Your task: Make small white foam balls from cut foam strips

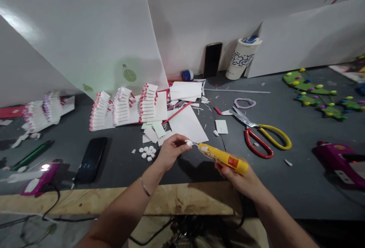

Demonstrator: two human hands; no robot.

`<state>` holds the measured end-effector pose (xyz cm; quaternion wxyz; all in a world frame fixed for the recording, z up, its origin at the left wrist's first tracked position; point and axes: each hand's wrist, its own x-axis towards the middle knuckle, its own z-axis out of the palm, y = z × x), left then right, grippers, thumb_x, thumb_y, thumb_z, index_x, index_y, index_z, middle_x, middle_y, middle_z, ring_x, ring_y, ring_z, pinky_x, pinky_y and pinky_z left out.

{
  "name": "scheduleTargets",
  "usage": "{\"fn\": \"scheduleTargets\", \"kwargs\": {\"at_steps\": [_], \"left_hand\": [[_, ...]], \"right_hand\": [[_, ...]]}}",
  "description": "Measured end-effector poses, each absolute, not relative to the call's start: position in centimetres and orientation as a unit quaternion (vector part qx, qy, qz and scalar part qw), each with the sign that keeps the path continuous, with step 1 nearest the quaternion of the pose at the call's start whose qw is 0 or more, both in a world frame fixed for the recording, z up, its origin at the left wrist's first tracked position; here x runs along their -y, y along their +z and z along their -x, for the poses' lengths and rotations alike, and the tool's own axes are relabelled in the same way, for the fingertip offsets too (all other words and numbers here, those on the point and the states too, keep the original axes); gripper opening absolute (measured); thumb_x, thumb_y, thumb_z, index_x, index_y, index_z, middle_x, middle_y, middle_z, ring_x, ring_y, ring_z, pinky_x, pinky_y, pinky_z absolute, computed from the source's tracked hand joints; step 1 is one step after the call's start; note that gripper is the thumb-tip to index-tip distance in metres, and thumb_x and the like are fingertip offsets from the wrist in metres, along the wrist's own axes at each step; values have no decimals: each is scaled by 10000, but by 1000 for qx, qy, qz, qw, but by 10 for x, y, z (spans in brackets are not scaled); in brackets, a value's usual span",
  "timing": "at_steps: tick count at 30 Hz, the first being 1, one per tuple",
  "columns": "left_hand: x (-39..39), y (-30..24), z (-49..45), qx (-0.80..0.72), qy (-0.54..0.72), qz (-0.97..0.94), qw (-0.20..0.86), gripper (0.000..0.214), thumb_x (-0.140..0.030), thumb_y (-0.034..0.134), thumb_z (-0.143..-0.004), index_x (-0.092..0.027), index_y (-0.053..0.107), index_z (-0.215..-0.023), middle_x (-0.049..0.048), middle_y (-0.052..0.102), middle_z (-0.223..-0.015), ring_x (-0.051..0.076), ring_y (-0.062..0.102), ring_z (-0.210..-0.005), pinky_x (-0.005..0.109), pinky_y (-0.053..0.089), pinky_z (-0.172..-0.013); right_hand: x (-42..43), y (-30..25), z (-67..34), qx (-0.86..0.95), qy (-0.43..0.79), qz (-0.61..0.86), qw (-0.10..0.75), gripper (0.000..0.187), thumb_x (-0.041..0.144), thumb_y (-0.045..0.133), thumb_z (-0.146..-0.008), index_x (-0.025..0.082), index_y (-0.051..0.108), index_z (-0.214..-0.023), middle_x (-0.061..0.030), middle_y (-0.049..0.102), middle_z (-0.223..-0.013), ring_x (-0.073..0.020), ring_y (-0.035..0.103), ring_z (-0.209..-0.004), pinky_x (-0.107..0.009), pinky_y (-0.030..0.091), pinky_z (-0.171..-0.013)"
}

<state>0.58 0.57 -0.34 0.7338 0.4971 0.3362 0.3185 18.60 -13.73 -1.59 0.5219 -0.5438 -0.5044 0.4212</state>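
Right hand (236, 179) gripped a yellow glue tube (224, 158); left hand (172, 152) pinched a white foam bit (188, 142) just beside its nozzle (194, 143).

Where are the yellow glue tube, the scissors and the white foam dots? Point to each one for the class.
yellow glue tube (224, 158), head view, on its barrel
scissors (242, 117), head view, on the steel blades
white foam dots (147, 149), head view, on one dot in the cluster

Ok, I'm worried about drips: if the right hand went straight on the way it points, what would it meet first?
Likely the small white piece in the left hand, where the nozzle of the yellow glue tube aims, though depth is unclear.
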Motion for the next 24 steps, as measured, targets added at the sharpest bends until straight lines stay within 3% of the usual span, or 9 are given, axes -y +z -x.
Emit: {"fn": "scheduleTargets", "kwargs": {"at_steps": [13,24], "left_hand": [[-4,1,-7,-339,313,-487,741,278,-237,862,-547,-154,689,-747,5,681,-742,110,600,-669,229,487,-667],[-4,1,-7,-345,313,-501,729,269,-237,862,-543,-151,698,-738,10,682,-751,116,597,-701,227,478,-681]], "right_hand": [[133,-5,-183,533,373,585,486,423,561,588,-815,204,499,-607,33,444,-546,-99,384,-470,-234,327,-427],[131,-3,-183,536,376,584,480,405,530,599,-811,213,483,-587,35,437,-529,-104,373,-451,-238,309,-411]]}}
